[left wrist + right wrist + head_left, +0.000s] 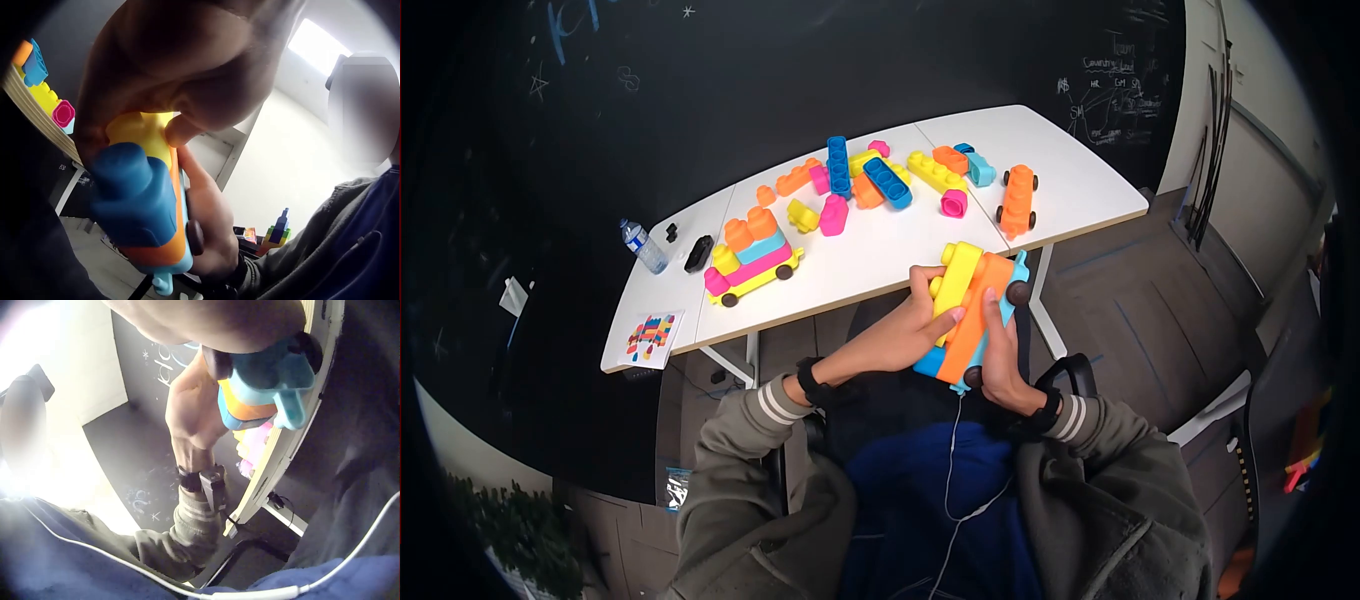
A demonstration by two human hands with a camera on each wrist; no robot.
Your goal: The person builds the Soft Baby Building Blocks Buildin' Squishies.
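I see a toy car (970,345) in the air, near the edge of the table (1080,180); the left hand (915,322) is clamped on its yellow block (957,280), the right hand (1002,358) around its wheeled base (1019,268). The blue block (136,203), partly covered in the head view, appears plainly in the left wrist view.

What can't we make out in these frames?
- Right hand, head view: most fingers hidden behind the block car.
- Yellow block: can't tell if fully seated; the left hand covers part of it in the head and left wrist views.
- Bottle, head view: label text too small.
- Printed sheet, head view: fine detail too small.
- Blue chalk lettering, head view: cut off by the top edge.
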